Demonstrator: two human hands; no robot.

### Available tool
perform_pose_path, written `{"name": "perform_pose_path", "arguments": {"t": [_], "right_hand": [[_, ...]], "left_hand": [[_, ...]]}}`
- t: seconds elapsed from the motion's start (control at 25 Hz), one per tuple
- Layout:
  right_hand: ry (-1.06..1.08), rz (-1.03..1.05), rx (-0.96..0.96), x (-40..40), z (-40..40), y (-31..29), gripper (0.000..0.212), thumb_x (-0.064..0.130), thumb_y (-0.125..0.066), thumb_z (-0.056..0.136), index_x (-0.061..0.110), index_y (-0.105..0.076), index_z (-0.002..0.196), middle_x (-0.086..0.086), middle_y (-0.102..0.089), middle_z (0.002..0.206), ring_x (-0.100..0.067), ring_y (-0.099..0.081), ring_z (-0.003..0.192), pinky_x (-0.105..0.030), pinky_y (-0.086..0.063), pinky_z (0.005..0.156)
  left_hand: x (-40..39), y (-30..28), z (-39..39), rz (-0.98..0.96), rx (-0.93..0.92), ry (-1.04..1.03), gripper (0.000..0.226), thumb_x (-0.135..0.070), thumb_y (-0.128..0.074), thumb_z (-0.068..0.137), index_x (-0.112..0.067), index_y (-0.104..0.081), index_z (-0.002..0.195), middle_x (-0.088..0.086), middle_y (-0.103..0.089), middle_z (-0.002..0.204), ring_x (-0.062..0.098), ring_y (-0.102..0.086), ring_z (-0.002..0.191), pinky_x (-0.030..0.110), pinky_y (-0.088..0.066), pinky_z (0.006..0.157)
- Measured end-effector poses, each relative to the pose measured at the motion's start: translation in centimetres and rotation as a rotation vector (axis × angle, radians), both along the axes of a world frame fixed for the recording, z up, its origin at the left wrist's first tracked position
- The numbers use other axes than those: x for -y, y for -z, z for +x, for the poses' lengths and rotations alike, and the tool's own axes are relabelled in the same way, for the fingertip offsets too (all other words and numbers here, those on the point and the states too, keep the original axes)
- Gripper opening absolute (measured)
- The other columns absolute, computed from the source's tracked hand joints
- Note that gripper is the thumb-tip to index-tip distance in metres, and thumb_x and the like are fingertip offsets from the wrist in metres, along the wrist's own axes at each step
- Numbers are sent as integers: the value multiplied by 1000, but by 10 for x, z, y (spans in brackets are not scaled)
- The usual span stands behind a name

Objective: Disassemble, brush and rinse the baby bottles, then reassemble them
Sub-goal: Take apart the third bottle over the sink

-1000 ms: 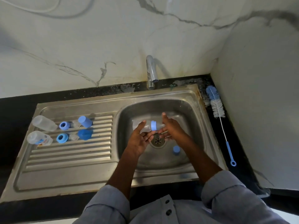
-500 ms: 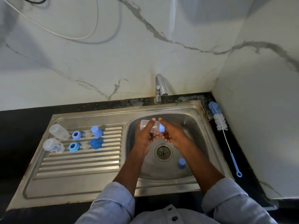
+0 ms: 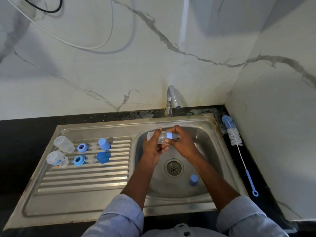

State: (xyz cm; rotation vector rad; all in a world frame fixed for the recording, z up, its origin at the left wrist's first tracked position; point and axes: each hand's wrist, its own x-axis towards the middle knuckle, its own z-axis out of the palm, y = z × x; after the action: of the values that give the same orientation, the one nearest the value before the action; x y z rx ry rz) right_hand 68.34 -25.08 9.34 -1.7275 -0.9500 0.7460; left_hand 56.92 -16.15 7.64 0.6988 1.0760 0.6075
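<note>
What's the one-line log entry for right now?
step: unscrewing collar | left hand: grips bottle | right hand: on blue collar | place: over sink | brush: untouched on counter

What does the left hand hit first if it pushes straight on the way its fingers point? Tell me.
Judging roughly, the left hand, gripping the bottle, points up toward the sink's back wall below the tap. Past the bottle, that wall seems first; depth is unclear.
</note>
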Motion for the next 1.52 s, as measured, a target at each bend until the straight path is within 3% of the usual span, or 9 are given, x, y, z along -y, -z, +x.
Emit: {"name": "perform_pose_path", "arguments": {"t": [0.16,0.28,0.44,0.56,0.76,1.0,1.2,1.36,1.52], "right_hand": [[42,-43,-162,-6,3,-10,46,38,-83,85,30,-62,125,7,-68,119,-3,-68,99,-22,-58,79],[178,-202,-243,-11,3,-14,48,69,-62,90,25,-69,108,1,-77,97,-11,-74,76,-28,-59,61],[100,-78,-286,-5,9,-10,18,22,-83,85,16,-74,100,2,-78,93,-15,-72,86,-29,-60,68],[7,-30,-279,-1,14,-8,46,0,-86,74,19,-71,114,0,-71,118,-17,-67,112,-36,-60,92],[213,-225,-425,-5,3,-12,45,63,-65,91,24,-69,111,-3,-77,103,-14,-74,91,-31,-58,68],[89,-62,-488,0,12,-8,36,0,-79,81,19,-72,112,-7,-71,119,-23,-70,103,-35,-60,81],[183,-152,-545,-7,2,-10,35,46,-71,94,18,-68,116,-10,-74,115,-22,-72,99,-35,-60,78],[141,-32,-390,-1,8,-1,44,-10,-77,77,13,-70,114,-3,-72,118,-16,-68,109,-28,-59,85],[277,-12,-432,5,13,11,42,-12,-76,78,18,-72,107,4,-72,106,-11,-69,99,-24,-59,81]], "left_hand": [[-3,-1,-1,18,60,19,61,-50,-88,75,-15,-67,121,14,-79,100,29,-78,89,36,-62,70],[-4,-2,1,45,70,61,64,-52,-89,71,-15,-68,120,14,-79,101,30,-78,91,36,-62,71],[-2,3,0,73,58,39,57,-49,-88,74,-18,-68,117,10,-80,95,27,-78,86,38,-62,71],[0,4,-1,47,65,24,57,-48,-88,75,-17,-67,117,11,-80,95,27,-78,87,38,-62,71],[0,3,-1,43,59,42,54,-49,-87,77,-16,-68,116,13,-79,101,27,-78,88,35,-62,70],[0,5,-1,51,37,-6,45,-46,-86,79,-17,-70,108,8,-78,87,22,-73,74,31,-59,60],[1,6,3,21,41,-5,49,-46,-87,77,-12,-72,109,15,-78,94,22,-72,73,31,-59,61],[-2,15,1,-68,51,-41,59,-51,-88,74,-9,-70,111,15,-79,89,21,-73,70,31,-62,63],[-7,34,-11,-202,-4,-51,64,-57,-84,76,-4,-66,108,16,-77,79,22,-73,65,33,-63,63]]}}
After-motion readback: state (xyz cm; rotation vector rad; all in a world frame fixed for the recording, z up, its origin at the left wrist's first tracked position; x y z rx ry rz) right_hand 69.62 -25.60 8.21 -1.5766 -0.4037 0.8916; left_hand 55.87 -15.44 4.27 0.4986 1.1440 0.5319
